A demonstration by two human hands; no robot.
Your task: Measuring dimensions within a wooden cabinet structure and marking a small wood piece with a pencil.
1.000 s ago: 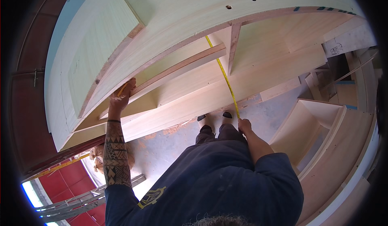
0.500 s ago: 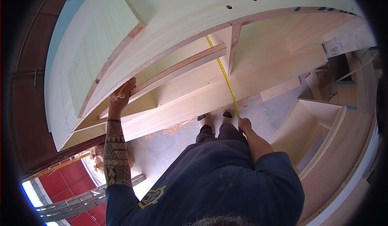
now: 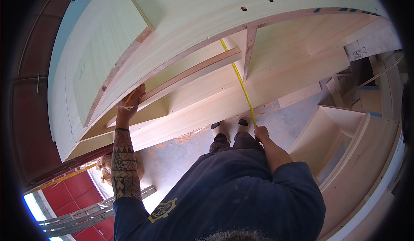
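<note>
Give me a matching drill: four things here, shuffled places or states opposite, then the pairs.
1. thin yellow tape-measure blade
2. bare right hand
3. bare left hand
4. flat light-blue panel

A. at the upper left of the view
B. stretched from the pale wooden cabinet
C. closed at the blade's near end
D. at the cabinet's edge, with a slim yellow-orange object

Pairs: 1-B; 2-C; 3-D; 4-A
</note>
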